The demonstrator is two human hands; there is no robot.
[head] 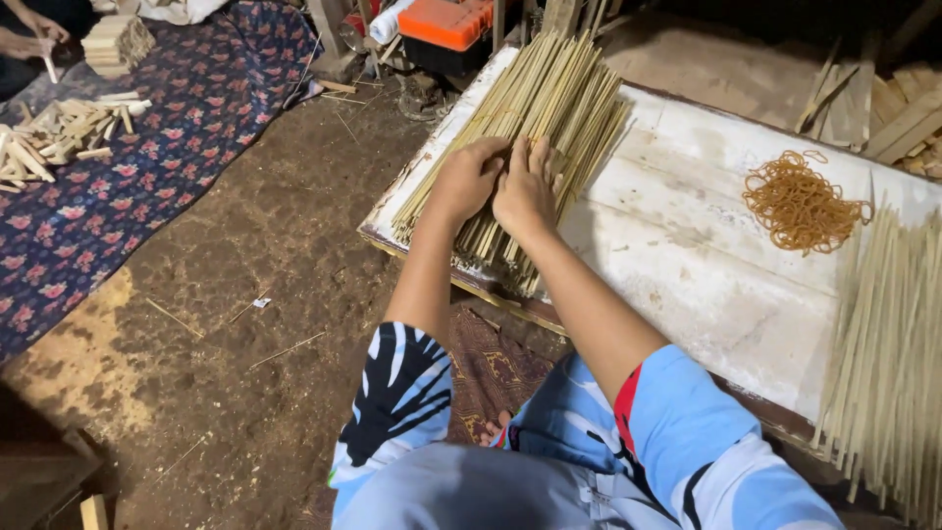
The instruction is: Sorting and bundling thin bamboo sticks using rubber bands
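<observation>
Both hands pressed side by side on the bundle of thin bamboo sticks, left hand and right hand equally near, fingers apparently curled around it, grip partly hidden. Long axis from 7 toward 1 o'clock across the white tabletop, near end overhanging. Pale yellow, straight, tightly packed. Rubber bands at 3 o'clock.

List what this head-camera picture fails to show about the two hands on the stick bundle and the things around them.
- Fingertips of left hand and right hand: buried in the stick bundle.
- Loose sticks: cut by the right edge.
- Another person's hand, top left: cut by the frame.
- Rubber bands: too small to count.
</observation>
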